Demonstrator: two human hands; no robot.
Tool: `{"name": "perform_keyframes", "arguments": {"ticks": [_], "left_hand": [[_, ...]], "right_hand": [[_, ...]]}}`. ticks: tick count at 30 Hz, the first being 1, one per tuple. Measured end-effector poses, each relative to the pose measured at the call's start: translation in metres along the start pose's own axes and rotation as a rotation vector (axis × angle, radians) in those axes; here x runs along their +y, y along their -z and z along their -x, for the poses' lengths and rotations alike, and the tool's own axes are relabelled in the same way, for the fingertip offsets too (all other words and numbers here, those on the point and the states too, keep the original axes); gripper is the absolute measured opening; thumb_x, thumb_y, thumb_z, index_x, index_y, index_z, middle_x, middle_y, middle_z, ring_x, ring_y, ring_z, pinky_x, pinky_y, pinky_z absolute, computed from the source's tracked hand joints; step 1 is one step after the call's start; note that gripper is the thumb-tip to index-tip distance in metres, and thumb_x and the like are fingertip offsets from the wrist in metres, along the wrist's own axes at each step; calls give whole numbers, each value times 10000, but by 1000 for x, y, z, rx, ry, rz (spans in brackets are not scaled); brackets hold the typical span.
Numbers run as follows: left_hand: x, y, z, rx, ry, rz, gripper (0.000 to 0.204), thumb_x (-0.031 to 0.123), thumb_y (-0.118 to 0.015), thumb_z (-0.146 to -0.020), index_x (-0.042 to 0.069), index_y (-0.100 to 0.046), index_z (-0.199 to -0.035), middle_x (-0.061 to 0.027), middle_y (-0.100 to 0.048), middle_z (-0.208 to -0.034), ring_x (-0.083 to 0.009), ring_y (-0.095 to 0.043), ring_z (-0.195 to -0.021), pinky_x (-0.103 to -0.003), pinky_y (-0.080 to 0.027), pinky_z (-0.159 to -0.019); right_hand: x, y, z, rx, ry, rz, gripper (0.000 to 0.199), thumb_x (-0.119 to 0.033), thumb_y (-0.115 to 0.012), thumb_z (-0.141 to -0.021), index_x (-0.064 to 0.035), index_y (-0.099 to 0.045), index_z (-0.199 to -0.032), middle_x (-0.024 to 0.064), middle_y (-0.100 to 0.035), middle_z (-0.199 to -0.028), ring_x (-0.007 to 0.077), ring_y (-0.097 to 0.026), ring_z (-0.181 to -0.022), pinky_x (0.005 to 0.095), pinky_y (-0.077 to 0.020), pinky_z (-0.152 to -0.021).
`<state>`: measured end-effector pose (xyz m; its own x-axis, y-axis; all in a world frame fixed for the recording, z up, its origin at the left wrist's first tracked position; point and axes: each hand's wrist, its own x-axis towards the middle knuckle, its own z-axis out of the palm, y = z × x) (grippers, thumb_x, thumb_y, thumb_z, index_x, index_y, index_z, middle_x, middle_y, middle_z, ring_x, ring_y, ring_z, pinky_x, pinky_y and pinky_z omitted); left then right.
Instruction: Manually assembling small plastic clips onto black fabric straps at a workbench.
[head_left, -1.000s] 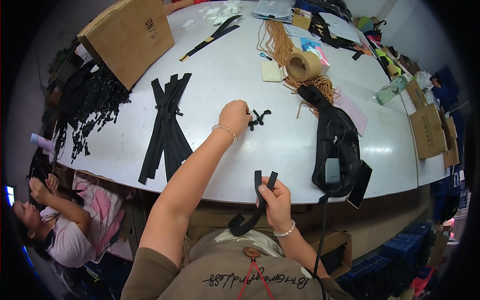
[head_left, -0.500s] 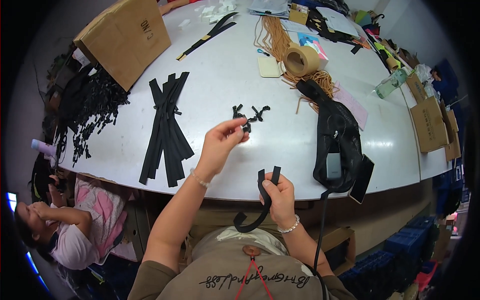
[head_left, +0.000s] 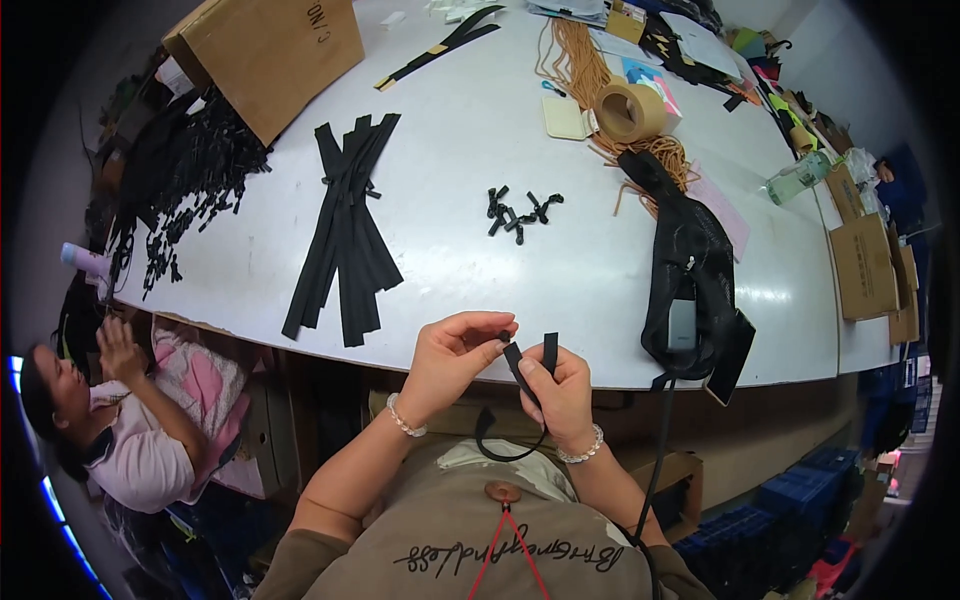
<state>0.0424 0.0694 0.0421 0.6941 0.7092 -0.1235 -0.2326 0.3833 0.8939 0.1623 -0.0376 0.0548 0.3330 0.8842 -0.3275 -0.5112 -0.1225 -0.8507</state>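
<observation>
My right hand (head_left: pixel 562 398) pinches a black zipper strip (head_left: pixel 520 372) that is folded over, with both upper ends standing up past the thumb and a loop hanging below toward my shirt. My left hand (head_left: pixel 452 362) is closed at the fingertips on a small black piece, likely a zipper slider (head_left: pixel 503 337), right at the strip's left end. Whether the piece is on the strip cannot be made out. Beyond my hands, several similar small black pieces (head_left: pixel 518 217) lie in a loose cluster on the white table (head_left: pixel 440 215). A crossed stack of black zipper strips (head_left: pixel 352 225) lies to the left.
A cardboard box (head_left: pixel 275 70) and a heap of small black parts (head_left: pixel 205 165) stand at the far left. On the right are a black mesh pouch (head_left: pixel 690 240), a phone (head_left: pixel 731 358), a tape roll (head_left: pixel 630 112) and tan cords (head_left: pixel 575 60). A person (head_left: pixel 135 420) sits at lower left.
My left hand has come back from the cluster of small black pieces to the strip's end, carrying one piece. The right hand still grips the strip. The seated person's hands have moved.
</observation>
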Motion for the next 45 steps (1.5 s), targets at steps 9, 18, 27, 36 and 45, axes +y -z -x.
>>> {"name": "perform_keyframes", "arguments": {"ticks": [9,18,27,36,45], "left_hand": [[6,2,11,33,-205,-456,247,-113,-623,-745,-9,-649,-967,-89,-649,-950,-131,-604,-877,-239,-488,-776],[3,-1,18,20,-149,-455,261,-88,-643,-742,-1,-647,-988,-77,-644,-946,-127,-596,-876,-240,-479,-779],[3,-3,23,3,-5,-206,223,-56,-604,-809,-26,-615,-1029,-107,-646,-991,-131,-610,-898,-222,-499,-762],[2,-2,23,-28,-11,-151,228,-63,-590,-815,-21,-606,-1039,-123,-646,-1004,-154,-610,-951,-249,-491,-820],[1,0,21,-42,65,-64,227,-44,-579,-830,-22,-599,-1055,-114,-642,-1005,-164,-611,-968,-254,-499,-813]], "right_hand": [[3,8,7,-22,-6,69,128,-83,-576,-876,30,-600,-932,-36,-508,-572,10,-387,-396,168,-263,-343],[2,7,7,24,37,64,125,-92,-584,-873,21,-601,-923,-33,-518,-573,11,-397,-400,168,-270,-343],[1,10,10,-19,0,45,94,-81,-589,-863,12,-594,-873,-33,-514,-570,14,-395,-394,165,-273,-340],[-1,11,15,-91,-57,63,66,-48,-597,-838,5,-587,-799,-43,-510,-585,-1,-395,-454,166,-267,-386],[1,10,13,-74,-46,54,84,-48,-591,-834,-4,-571,-766,-43,-505,-584,4,-391,-458,168,-266,-394]]}}
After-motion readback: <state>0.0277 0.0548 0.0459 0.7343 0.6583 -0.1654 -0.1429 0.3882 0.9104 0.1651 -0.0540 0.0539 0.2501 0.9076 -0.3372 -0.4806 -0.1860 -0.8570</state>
